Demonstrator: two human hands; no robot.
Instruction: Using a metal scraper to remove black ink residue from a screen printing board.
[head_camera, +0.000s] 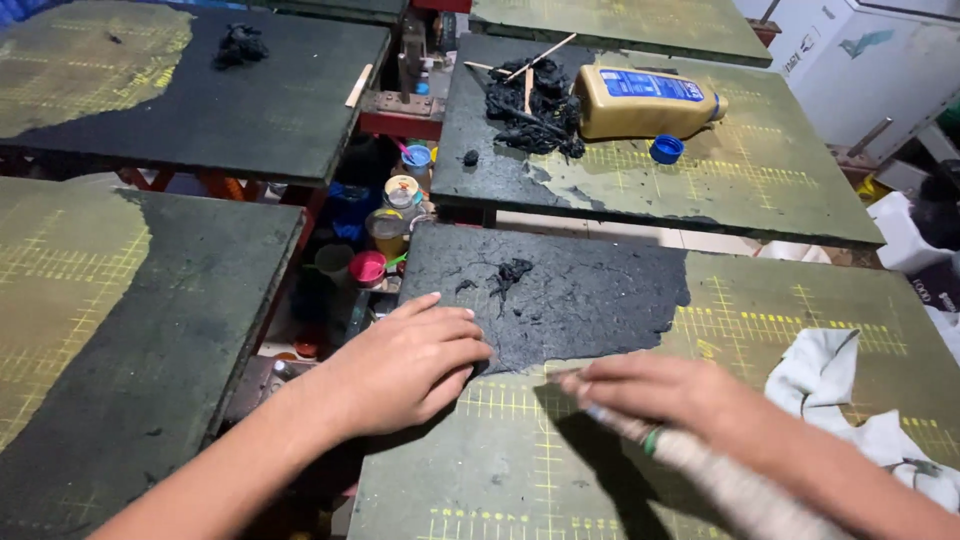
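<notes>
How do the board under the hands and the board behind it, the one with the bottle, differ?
The near board has a flat black crust across its top left; the far board has less crust, along its left edge. The near board carries a white cloth; the far board carries a lying yellow bottle, a blue cap and black scrapings. Both are green with yellow grid lines.

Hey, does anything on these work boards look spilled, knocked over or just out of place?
Yes. The yellow bottle lies on its side on the far board, its blue cap off beside it. Next to it sits a black clump with sticks.
</notes>
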